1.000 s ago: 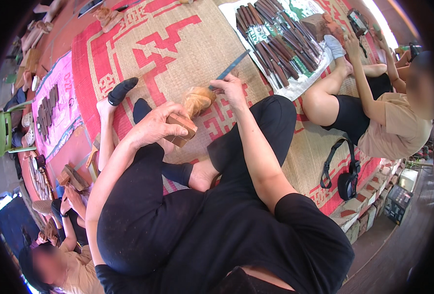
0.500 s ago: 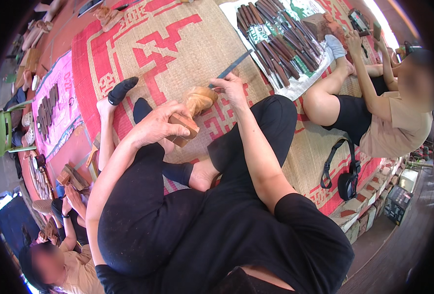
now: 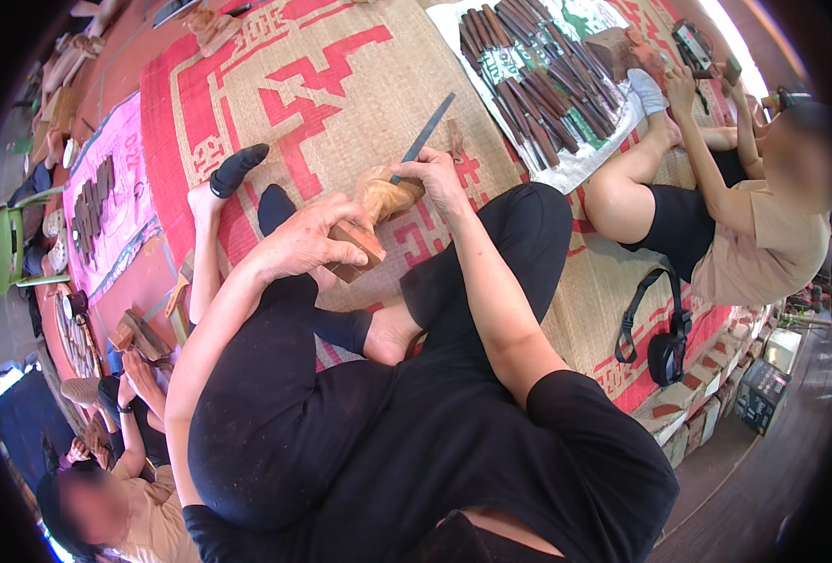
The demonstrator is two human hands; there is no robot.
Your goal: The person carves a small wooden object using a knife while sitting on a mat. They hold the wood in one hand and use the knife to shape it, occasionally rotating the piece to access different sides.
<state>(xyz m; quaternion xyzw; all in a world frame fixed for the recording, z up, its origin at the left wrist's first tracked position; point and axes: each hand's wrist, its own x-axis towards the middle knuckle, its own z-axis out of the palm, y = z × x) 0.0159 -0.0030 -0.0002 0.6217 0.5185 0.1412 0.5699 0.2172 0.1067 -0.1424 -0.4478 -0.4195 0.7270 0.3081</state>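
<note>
My left hand (image 3: 317, 235) is wrapped round the square base of a wooden carving (image 3: 388, 197), which leans away from me above the mat. Its upper part is pale, rounded wood with carved curves; the base is a reddish block. My right hand (image 3: 435, 183) pinches a long, flat, dark grey file (image 3: 429, 129) beside the carving's top. The file's free end points up and to the right, away from me. The lower end lies at the carved wood, partly behind my fingers.
A woven red and tan mat (image 3: 378, 103) lies beneath me. Several wooden-handled tools (image 3: 538, 84) rest on a white sheet at the far right. A person (image 3: 744, 197) sits close on the right; another person (image 3: 106, 497) works at the lower left. A black belt bag (image 3: 664, 352) lies right.
The file has swung to a steeper angle, its free end shifting left. My right hand has moved slightly down, nearer the carving. My left hand keeps its hold on the base.
</note>
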